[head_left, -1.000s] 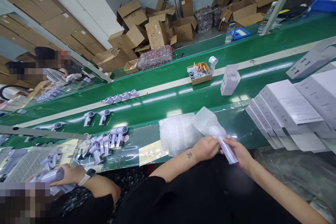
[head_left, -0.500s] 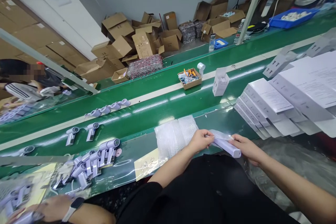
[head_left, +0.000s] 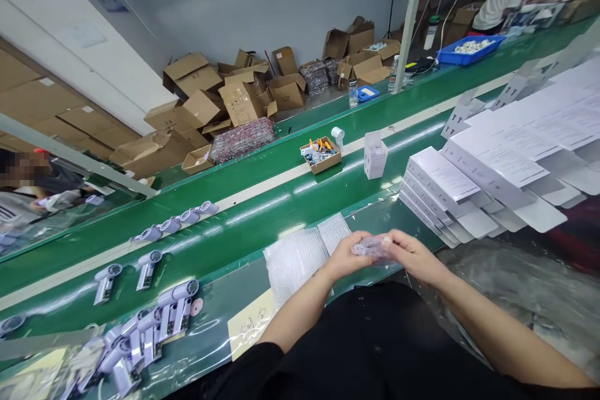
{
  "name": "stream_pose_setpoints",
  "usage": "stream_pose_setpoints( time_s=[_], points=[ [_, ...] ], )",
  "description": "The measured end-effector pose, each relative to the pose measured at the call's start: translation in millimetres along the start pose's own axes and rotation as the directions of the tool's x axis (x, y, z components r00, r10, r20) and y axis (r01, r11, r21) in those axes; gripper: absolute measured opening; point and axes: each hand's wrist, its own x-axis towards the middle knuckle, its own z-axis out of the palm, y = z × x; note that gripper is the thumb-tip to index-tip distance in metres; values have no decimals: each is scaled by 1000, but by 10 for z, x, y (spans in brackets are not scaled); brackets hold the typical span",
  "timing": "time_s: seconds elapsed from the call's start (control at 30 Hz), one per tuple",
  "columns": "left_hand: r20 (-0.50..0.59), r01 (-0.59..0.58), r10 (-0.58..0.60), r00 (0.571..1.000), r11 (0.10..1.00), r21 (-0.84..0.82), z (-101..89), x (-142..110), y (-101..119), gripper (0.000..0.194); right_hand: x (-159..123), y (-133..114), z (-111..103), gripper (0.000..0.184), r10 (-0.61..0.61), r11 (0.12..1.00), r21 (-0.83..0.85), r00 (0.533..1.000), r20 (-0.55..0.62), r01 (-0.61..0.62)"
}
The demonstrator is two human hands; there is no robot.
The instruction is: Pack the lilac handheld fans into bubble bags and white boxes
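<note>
A lilac handheld fan in a clear plastic bag (head_left: 372, 247) is held between my two hands over the near edge of the bench. My left hand (head_left: 345, 255) wraps around its left end, fingers closed. At the other end, my right hand (head_left: 409, 254) pinches the plastic between thumb and fingers. Much of the fan is hidden by the hands and the crumpled film. Just left of my left hand lies a stack of bubble-wrap bags (head_left: 293, 265). Beside it is a paper sheet with handwriting (head_left: 248, 326), partly covered by my forearm.
Several lilac fans (head_left: 140, 331) are piled at left, with more on the green conveyor (head_left: 262, 219). White boxes (head_left: 440, 175) are stacked at right; one open box (head_left: 375, 156) stands on the belt near a small carton of parts (head_left: 323, 159). Other people work across the line.
The bagged fan has turned so its long lilac body no longer shows. My hands have come closer together, the left now wrapped around it. The whole view has shifted right.
</note>
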Motion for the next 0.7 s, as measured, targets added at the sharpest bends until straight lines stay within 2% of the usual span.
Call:
stream_pose_setpoints(
  time_s=[0.03, 0.07, 0.1, 0.13, 0.17, 0.2, 0.23, 0.3, 0.33, 0.37, 0.4, 0.43, 0.5, 0.53, 0.6, 0.63, 0.7],
  points=[
    [-77, 31, -31, 997, 1000, -1, 39, 0, -6, 38, 4, 17, -115, 28, -56, 998, -12, 986, -159, 55],
    [-153, 67, -71, 986, 997, -31, 63, -8, -9, 27, 10, 32, -257, 35, -106, 994, -15, 932, -347, 108],
    [-215, 100, -118, 969, 991, -93, 69, -20, -10, 24, 21, 48, -413, 45, -139, 988, -17, 841, -523, 153],
    [-254, 127, -172, 952, 975, -183, 58, -33, -14, 25, 39, 65, -568, 58, -150, 983, -21, 747, -648, 180],
    [-269, 145, -224, 937, 948, -282, 31, -46, -23, 27, 65, 84, -706, 68, -143, 982, -19, 677, -722, 187],
    [-277, 152, -267, 923, 915, -374, -8, -55, -37, 29, 96, 106, -816, 72, -120, 984, -5, 647, -753, 177],
    [-283, 147, -297, 912, 880, -452, -60, -63, -56, 32, 129, 129, -892, 68, -94, 988, 11, 646, -757, 157],
    [-306, 109, -335, 891, 813, -572, -199, -79, -100, 37, 177, 173, -938, 48, -97, 993, -28, 658, -747, 115],
    [-326, 81, -349, 878, 782, -619, -285, -91, -117, 40, 185, 189, -919, 39, -156, 988, -124, 655, -739, 96],
    [-353, 45, -360, 863, 752, -658, -382, -107, -125, 41, 183, 199, -882, 32, -259, 958, -275, 649, -716, 78],
    [-386, 1, -368, 846, 725, -689, -483, -127, -121, 41, 177, 204, -834, 29, -383, 889, -454, 646, -660, 63],
    [-422, -46, -374, 826, 701, -711, -582, -148, -104, 41, 174, 203, -782, 28, -498, 782, -621, 653, -571, 54],
    [-489, -138, -367, 791, 673, -727, -740, -174, -30, 40, 214, 203, -679, 27, -611, 544, -836, 720, -330, 78],
    [-513, -174, -351, 784, 668, -723, -781, -170, 21, 40, 266, 212, -631, 27, -603, 455, -883, 769, -213, 113],
    [-523, -204, -302, 797, 680, -704, -768, -111, 124, 41, 434, 270, -543, 27, -512, 350, -916, 859, -12, 196],
    [-515, -199, -279, 811, 695, -691, -720, -55, 165, 41, 537, 324, -504, 26, -453, 323, -915, 888, 77, 244],
    [-494, -157, -263, 828, 738, -656, -582, 90, 211, 41, 741, 478, -434, 22, -366, 316, -885, 905, 217, 341]
  ],
)
